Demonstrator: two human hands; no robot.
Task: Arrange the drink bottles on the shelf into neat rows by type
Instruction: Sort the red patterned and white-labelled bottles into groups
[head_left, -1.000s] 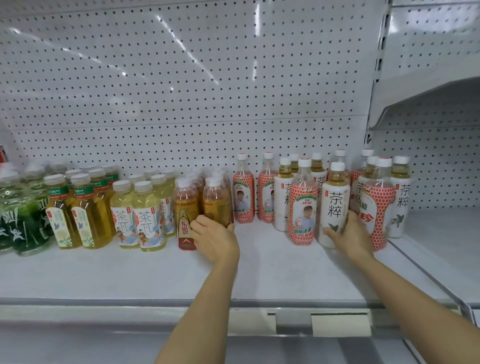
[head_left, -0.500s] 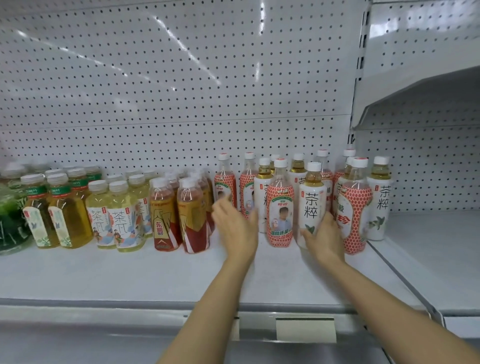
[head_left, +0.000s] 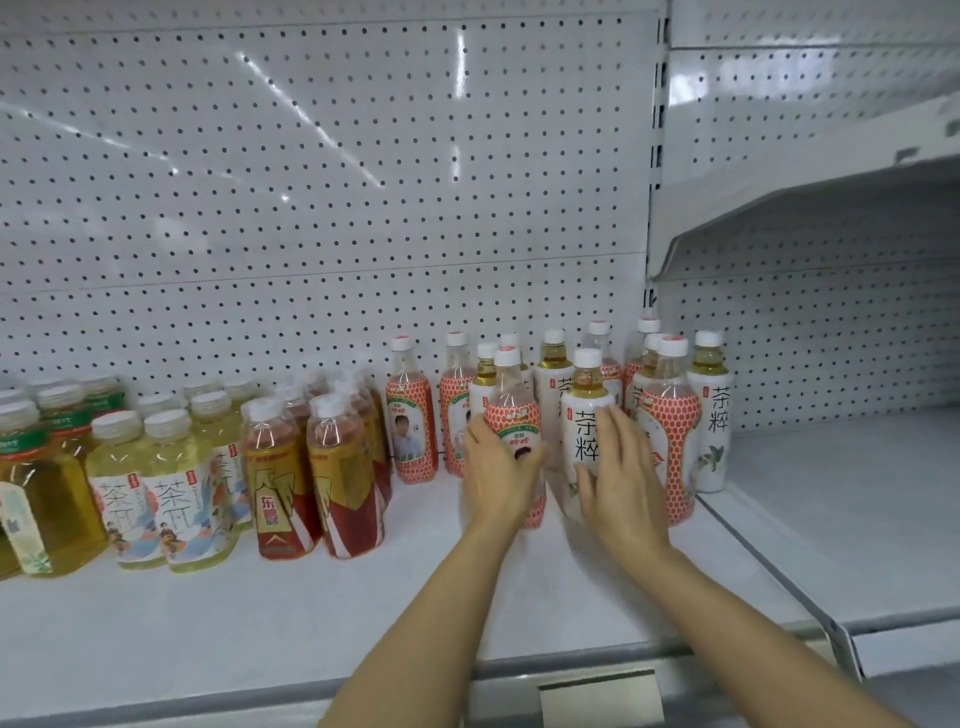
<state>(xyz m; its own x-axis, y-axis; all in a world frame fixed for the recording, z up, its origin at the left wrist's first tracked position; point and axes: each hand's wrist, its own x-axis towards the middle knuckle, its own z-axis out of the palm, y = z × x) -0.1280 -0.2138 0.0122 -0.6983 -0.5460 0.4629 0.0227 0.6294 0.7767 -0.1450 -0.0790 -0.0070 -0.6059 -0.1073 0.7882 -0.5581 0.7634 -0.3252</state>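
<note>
The clear plastic bottle with the red honeycomb-print label and white cap (head_left: 511, 431) stands just right of frame centre on the white metal shelf (head_left: 260, 613), and my left hand (head_left: 501, 480) wraps its lower body, fingers curled around it in a grip. Just beside it on the right, my right hand (head_left: 621, 486) lies against the white-labelled tea bottle with black characters (head_left: 586, 421), fingers spread and flat on the label, more a steadying press than a full clasp. I judge the job roughly half done: toward the lower left of the frame the amber bottles with red-and-gold labels (head_left: 311, 467), the pale yellow bottles with illustrated labels (head_left: 171, 493) and the green-banded golden bottles (head_left: 36, 478) already sit in tidy same-type files. What is left is this right-hand cluster, where honeycomb and white-labelled bottles stand mixed together against the white pegboard back panel (head_left: 311, 182). Both kinds look slim, upright and capped, so they should slide easily.
</note>
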